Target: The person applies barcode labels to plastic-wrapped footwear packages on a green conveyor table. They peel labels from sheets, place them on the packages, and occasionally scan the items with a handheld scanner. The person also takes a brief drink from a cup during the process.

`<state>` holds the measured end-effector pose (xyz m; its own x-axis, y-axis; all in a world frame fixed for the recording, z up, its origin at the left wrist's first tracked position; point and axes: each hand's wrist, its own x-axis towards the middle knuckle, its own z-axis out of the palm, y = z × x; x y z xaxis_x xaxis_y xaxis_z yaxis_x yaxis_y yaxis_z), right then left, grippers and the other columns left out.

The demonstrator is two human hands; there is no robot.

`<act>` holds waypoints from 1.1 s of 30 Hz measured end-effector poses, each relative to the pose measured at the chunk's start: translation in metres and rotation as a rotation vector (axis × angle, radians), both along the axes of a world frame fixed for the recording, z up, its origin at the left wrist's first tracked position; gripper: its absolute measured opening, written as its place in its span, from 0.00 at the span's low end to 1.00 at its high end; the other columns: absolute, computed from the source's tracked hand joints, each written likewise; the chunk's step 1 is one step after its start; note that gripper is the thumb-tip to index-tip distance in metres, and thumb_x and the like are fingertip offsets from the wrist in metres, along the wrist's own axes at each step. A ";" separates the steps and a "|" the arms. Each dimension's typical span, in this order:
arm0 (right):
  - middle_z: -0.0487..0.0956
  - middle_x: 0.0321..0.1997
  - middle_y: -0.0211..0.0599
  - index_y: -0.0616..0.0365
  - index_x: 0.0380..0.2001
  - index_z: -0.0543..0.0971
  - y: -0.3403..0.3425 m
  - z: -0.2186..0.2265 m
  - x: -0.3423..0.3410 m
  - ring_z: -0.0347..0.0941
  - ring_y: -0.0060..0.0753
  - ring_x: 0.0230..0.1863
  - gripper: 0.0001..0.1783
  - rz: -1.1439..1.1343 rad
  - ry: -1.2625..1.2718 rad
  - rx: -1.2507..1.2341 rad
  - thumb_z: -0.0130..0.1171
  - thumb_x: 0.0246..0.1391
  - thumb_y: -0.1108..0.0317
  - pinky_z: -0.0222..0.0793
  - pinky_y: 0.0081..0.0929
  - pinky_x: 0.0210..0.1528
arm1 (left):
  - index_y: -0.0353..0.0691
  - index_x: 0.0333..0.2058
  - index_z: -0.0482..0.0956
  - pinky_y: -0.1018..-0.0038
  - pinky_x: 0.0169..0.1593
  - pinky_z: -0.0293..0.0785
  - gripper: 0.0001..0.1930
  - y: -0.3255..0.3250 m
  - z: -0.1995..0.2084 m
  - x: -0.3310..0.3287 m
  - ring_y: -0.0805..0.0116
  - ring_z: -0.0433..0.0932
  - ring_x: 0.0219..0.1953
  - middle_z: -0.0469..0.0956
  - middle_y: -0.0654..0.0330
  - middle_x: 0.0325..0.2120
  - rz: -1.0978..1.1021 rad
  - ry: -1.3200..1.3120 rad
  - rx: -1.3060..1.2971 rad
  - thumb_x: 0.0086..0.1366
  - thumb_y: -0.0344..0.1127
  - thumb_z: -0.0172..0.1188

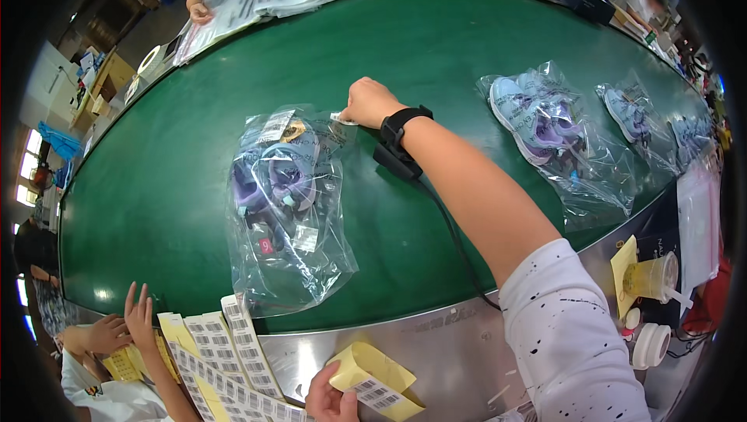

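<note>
- At twelve o'clock, the right hand (369, 103) pinches a small white label (341, 118).
- At six, the left hand (333, 400) pinches a yellow-backed label strip (379, 389).
- Toward nine, bagged blue shoes (289, 171) lie on the green surface (412, 266).

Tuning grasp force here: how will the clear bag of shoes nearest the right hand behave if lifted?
The clear bag is probably floppy and slick, as its thin film looks wrinkled and shiny. The shoes may slide inside, since slack film extends below them. Rolling seems unlikely: the package lies flat on the green table.
</note>
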<state>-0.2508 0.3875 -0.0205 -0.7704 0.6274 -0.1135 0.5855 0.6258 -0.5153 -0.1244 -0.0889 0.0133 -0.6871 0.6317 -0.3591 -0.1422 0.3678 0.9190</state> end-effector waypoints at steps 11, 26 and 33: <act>0.78 0.46 0.51 0.62 0.45 0.74 -0.020 0.025 0.068 0.75 0.53 0.49 0.29 -0.218 0.066 0.188 0.67 0.47 0.51 0.72 0.43 0.49 | 0.28 0.56 0.64 0.73 0.52 0.72 0.23 0.002 0.012 0.013 0.66 0.77 0.47 0.76 0.48 0.46 0.091 0.010 0.247 0.61 0.18 0.49; 0.74 0.42 0.35 0.63 0.43 0.75 -0.391 0.141 0.286 0.72 0.21 0.34 0.13 0.122 0.491 -0.537 0.55 0.53 0.78 0.68 0.17 0.30 | 0.34 0.62 0.60 0.82 0.35 0.73 0.28 -0.101 0.101 0.015 0.77 0.77 0.40 0.67 0.56 0.55 0.097 0.113 0.653 0.63 0.18 0.51; 0.62 0.65 0.52 0.60 0.56 0.70 -0.544 0.118 0.277 0.61 0.55 0.63 0.29 0.816 0.253 -0.036 0.61 0.48 0.73 0.60 0.42 0.62 | 0.31 0.59 0.63 0.79 0.44 0.71 0.22 -0.195 0.011 0.046 0.77 0.74 0.45 0.72 0.57 0.51 0.251 -0.209 0.412 0.67 0.24 0.50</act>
<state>0.0267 -0.1570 0.0976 -0.9842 -0.1358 0.1134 -0.1768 0.7821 -0.5975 -0.0787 -0.2841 0.0240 -0.7756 0.5749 -0.2606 -0.3748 -0.0873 0.9230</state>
